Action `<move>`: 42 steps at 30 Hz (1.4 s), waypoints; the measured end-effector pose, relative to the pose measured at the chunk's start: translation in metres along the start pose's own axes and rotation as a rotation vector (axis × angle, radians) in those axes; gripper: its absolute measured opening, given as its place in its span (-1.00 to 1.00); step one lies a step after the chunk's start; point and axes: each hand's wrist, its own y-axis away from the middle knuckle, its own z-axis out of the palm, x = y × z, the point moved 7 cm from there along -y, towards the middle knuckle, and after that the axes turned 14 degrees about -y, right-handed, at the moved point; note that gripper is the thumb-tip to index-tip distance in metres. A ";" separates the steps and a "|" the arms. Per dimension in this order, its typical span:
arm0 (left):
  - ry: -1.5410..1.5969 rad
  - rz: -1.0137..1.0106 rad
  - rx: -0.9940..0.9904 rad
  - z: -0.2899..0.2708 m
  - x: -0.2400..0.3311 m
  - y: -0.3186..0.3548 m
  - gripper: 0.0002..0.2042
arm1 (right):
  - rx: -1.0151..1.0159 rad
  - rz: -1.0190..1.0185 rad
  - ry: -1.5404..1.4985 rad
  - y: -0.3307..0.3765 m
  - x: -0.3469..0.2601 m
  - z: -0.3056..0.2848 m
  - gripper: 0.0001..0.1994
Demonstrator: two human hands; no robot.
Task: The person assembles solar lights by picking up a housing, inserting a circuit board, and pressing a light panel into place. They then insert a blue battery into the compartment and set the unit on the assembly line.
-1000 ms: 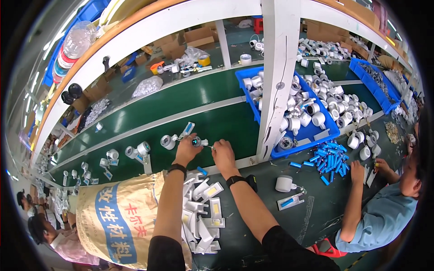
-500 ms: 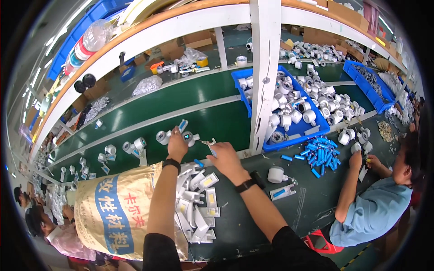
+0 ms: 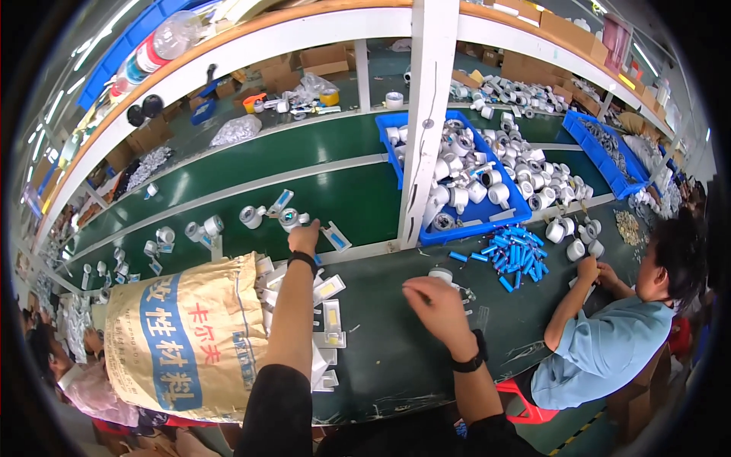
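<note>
On the green conveyor, a white round housing [image 3: 289, 218] with a dark face lies by the fingers of my left hand [image 3: 304, 239]. The fingers are closed at its stem side, partly hidden by the hand's back. Just right of that hand, a white battery holder [image 3: 336, 237] with a blue cell rests tilted on the belt. My right hand [image 3: 440, 306] hangs over the dark table, fingers loosely bent with nothing visible in them. Just beyond it a white cup-shaped housing [image 3: 440, 274] shows, partly covered by the hand.
White holders [image 3: 330, 312] pile beside a large paper sack [image 3: 183, 335] at left. Blue cells [image 3: 514, 251] lie heaped right of my right hand. A blue bin [image 3: 476, 232] of white housings stands behind the white post [image 3: 426, 129]. A co-worker [image 3: 609, 335] handles parts at right.
My right hand has left the battery holder and moved right and nearer over the table. The holder now lies on the conveyor. My left hand stays by the housing.
</note>
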 end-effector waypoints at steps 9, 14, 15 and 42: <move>0.931 -0.089 -0.485 0.003 0.009 -0.012 -0.95 | 0.211 0.248 0.273 0.038 0.081 -0.101 -0.77; 1.091 -0.159 -0.519 -0.002 0.017 -0.012 -0.89 | 0.120 0.295 0.361 0.039 0.091 -0.092 -0.68; 1.090 -0.158 -0.511 -0.006 0.010 -0.021 -0.89 | 0.060 0.243 0.493 0.036 0.086 -0.087 -0.67; 1.076 -0.185 -0.632 -0.025 -0.006 -0.020 -0.91 | 0.382 0.163 0.420 0.076 0.095 -0.089 -0.85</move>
